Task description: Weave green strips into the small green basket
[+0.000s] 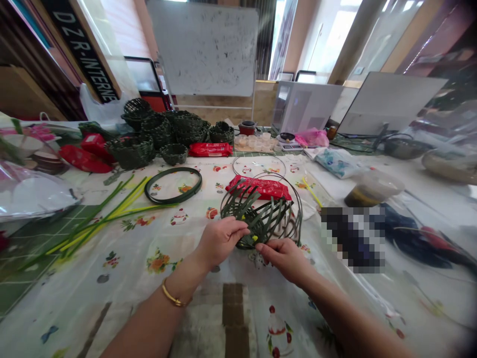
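Observation:
A half-woven basket of dark green strips point(274, 219) stands in front of me, its loose strips fanning upward and outward. My left hand point(223, 236) pinches the basket's near left side, thumb and fingers pressed together. At the near right edge, my right hand point(281, 256) grips the rim between thumb and forefinger. Small yellow bits show among the weave between my hands. Just behind the basket lies a red packet point(261, 188). The strip ends inside my fingers are hidden.
A coiled green strip point(173, 186) lies left of the basket, near long green and yellow strips point(100, 223). Finished dark green baskets point(179, 127) are piled at the back left. A plastic tub of dark liquid point(372, 186) stands to the right. Flower-print plastic point(149, 278) covers the table.

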Demonstrator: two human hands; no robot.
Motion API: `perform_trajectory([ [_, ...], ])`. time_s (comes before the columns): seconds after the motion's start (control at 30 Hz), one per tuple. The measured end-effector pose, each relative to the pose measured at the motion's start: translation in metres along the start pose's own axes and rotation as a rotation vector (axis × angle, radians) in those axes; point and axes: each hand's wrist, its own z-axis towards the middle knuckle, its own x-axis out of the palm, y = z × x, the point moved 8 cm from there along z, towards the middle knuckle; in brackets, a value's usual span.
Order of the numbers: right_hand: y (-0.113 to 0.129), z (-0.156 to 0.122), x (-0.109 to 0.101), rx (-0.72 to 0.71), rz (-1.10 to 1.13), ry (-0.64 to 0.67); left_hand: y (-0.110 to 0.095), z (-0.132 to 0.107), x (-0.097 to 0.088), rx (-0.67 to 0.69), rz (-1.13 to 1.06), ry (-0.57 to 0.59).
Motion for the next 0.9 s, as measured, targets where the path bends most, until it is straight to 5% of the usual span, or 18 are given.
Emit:
perform_trajectory([
  [0.13, 0.0, 0.001, -0.002, -0.008, 0.008, -0.065, -0.002, -0.004, -0.008, 0.04, 0.107, -0.134],
  [0.27, -0.002, 0.002, -0.005, -0.011, 0.031, -0.103, -0.018, -0.017, -0.02, 0.217, 0.245, -0.332],
  [0.4, -0.003, 0.001, 0.0, -0.028, 0.052, -0.088, -0.039, -0.021, 0.01, 0.398, 0.253, -0.076],
  [0.67, 0.002, -0.002, 0.014, -0.074, 0.099, -0.002, -0.008, -0.013, 0.039, -0.301, -0.239, 0.153],
  [0.9, 0.019, -0.011, 0.002, -0.092, 0.18, -0.023, -0.016, -0.008, 0.025, -0.222, -0.205, 0.196],
])
